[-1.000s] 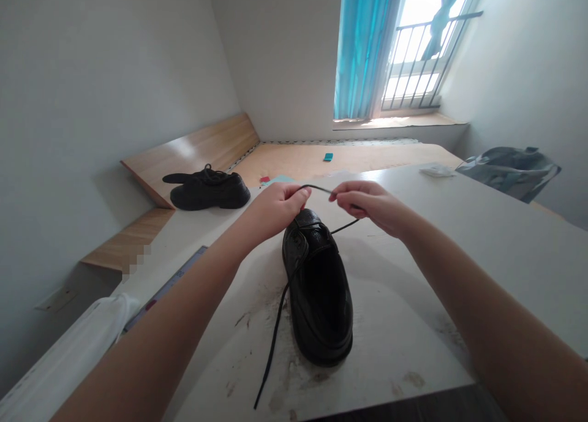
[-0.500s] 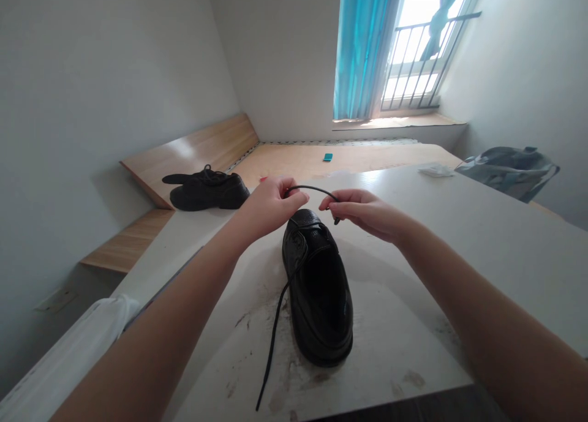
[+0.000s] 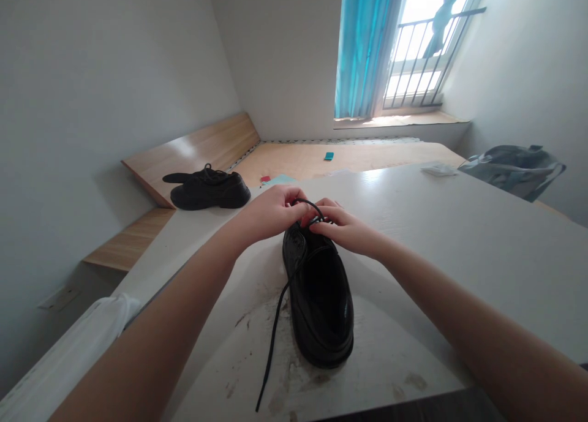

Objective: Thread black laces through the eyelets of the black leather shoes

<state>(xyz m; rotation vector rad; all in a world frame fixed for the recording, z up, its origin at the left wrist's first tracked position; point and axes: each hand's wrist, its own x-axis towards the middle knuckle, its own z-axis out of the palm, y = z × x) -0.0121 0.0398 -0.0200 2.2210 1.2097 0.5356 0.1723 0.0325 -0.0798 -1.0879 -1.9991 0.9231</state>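
Observation:
A black leather shoe [image 3: 321,299] stands upright on the white table, its heel towards me and its toe pointing away. My left hand [image 3: 287,206] is closed over the toe end, pinching a black shoelace [image 3: 309,201] that arches across to the right. Close against it, my right hand [image 3: 334,220] is closed too, its fingertips on the lace right above the shoe's eyelets. The toe is largely covered by both hands. Another end of lace [image 3: 275,324] trails from the shoe's left side down onto the tabletop.
A second black shoe [image 3: 210,188] rests at the table's far left edge. On the white table [image 3: 436,244] lies a clear plastic packet [image 3: 440,169], with a grey bag [image 3: 514,171] beyond. Behind are a wooden bed board [image 3: 294,155] and a small teal item [image 3: 329,156].
My right hand has moved left and down to the shoe, beside my left hand. The lace stretched between the hands has become a short, tighter arc.

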